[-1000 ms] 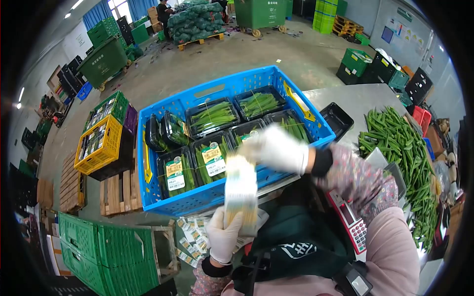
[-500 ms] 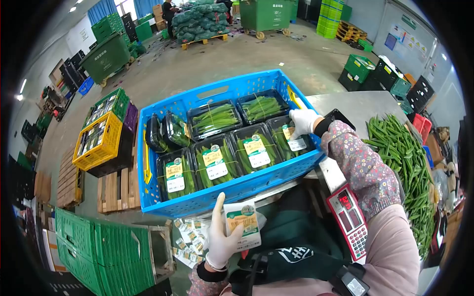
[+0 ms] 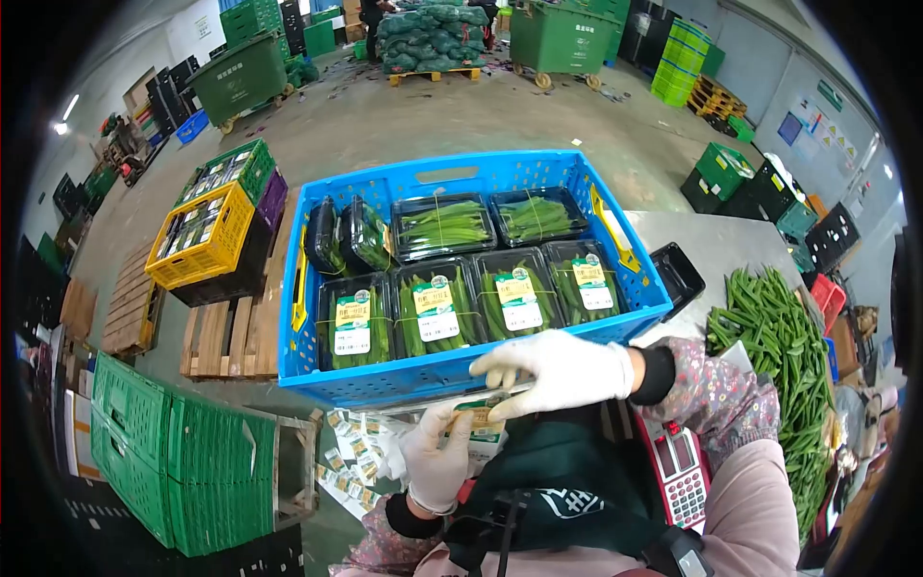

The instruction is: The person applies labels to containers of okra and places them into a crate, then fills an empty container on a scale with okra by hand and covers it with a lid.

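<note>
My left hand [image 3: 437, 462], in a white glove, pinches a stack of printed labels [image 3: 488, 423] below the crate's front edge. My right hand [image 3: 558, 373], also gloved, reaches across over the labels with fingers and thumb apart, its thumb at their upper edge; it hides part of them. Behind both hands stands a blue crate [image 3: 385, 383] of black trays holding long green vegetable pods under clear wrap. The front row, including the tray at right [image 3: 584, 281], bears green, yellow and white labels. The back trays [image 3: 442, 226] show no such label on top.
Loose green pods [image 3: 774, 337] are heaped on the metal table [image 3: 692, 231] at right, near a black tray [image 3: 676, 277]. A red-edged scale [image 3: 681, 476] sits by my right arm. Loose labels [image 3: 351, 462] lie at left beside stacked green crates [image 3: 183, 457]. A yellow crate [image 3: 200, 238] stands beyond.
My right hand has left the crate's right-end tray and come over to the labels in my left hand. That tray's label is now uncovered. The view has shifted slightly.
</note>
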`<move>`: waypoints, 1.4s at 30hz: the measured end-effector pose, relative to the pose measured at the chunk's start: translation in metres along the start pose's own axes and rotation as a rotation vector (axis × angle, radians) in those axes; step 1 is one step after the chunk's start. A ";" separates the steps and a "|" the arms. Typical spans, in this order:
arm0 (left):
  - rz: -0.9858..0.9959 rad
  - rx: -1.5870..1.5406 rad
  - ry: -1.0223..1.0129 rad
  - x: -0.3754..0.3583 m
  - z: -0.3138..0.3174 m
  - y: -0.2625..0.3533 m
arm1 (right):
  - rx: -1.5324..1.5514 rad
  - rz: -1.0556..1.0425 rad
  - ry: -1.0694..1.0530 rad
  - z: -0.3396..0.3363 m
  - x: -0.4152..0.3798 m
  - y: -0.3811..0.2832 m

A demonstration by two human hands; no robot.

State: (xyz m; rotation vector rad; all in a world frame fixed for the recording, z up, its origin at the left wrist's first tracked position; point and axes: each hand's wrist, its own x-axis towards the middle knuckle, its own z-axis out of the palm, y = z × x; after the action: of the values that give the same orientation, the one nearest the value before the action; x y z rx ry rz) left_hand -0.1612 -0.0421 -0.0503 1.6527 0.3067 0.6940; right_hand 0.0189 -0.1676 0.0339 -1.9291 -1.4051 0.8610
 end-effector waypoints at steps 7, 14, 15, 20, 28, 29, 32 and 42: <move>-0.357 -0.321 0.074 0.006 -0.007 0.013 | -0.564 -0.663 0.304 -0.016 0.038 0.035; 0.044 0.211 -0.094 0.005 -0.031 -0.020 | -0.178 0.512 0.993 -0.179 0.105 0.264; 0.050 0.192 -0.127 0.005 -0.035 -0.018 | -0.051 0.590 0.953 -0.181 0.106 0.259; -0.394 -0.280 -0.237 0.006 -0.036 -0.004 | -0.090 0.792 0.893 -0.171 0.122 0.274; -0.437 -0.455 -0.301 0.017 -0.044 0.001 | -0.906 0.916 1.025 -0.140 0.117 0.225; -0.458 -0.482 -0.309 0.016 -0.048 -0.008 | -1.000 0.807 1.095 -0.148 0.122 0.256; 0.022 0.060 -0.242 0.019 -0.051 -0.023 | -0.662 0.404 0.917 -0.145 0.121 0.212; -0.173 -0.180 0.067 0.017 -0.040 -0.013 | -0.099 -0.163 0.004 0.016 0.051 -0.022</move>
State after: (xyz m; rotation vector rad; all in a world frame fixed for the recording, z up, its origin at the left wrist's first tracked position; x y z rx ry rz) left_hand -0.1688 0.0021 -0.0561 1.4163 0.4183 0.6277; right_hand 0.0056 -0.1113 0.0327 -1.8559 -1.6040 0.7230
